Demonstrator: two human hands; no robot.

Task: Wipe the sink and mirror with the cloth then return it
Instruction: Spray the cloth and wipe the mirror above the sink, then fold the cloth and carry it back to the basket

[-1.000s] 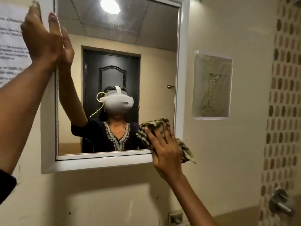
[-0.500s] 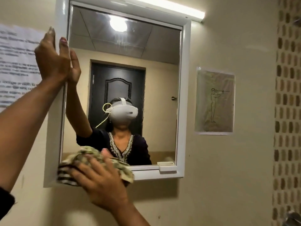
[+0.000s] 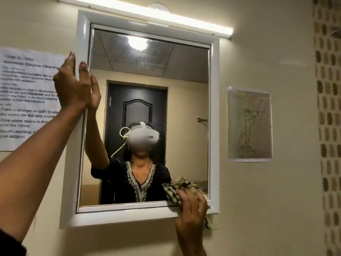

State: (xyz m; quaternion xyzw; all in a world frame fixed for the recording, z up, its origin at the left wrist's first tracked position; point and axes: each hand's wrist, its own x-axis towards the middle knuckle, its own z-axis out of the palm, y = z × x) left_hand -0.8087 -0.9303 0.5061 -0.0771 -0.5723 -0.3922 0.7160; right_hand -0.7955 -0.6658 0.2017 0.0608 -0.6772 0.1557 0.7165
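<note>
A white-framed mirror (image 3: 214, 117) hangs on the beige wall in front of me. My left hand (image 3: 71, 85) rests flat against the frame's upper left side, fingers spread and holding nothing. My right hand (image 3: 191, 209) presses a checked green and dark cloth (image 3: 172, 191) against the mirror's lower right corner, over the bottom ledge. Part of the cloth hangs below the frame at my wrist. The glass reflects a person in a dark top with a white headset, and a dark door. The sink is out of view.
A strip light (image 3: 147, 14) runs above the mirror. A printed paper notice (image 3: 24, 100) is stuck on the wall to the left, and a paper drawing (image 3: 249, 124) hangs to the right. A tiled mosaic strip (image 3: 329, 126) runs down the far right wall.
My right hand has swept the cloth along the mirror's bottom edge, from the lower right corner to the lower left and back to the lower right. My left hand stays on the frame.
</note>
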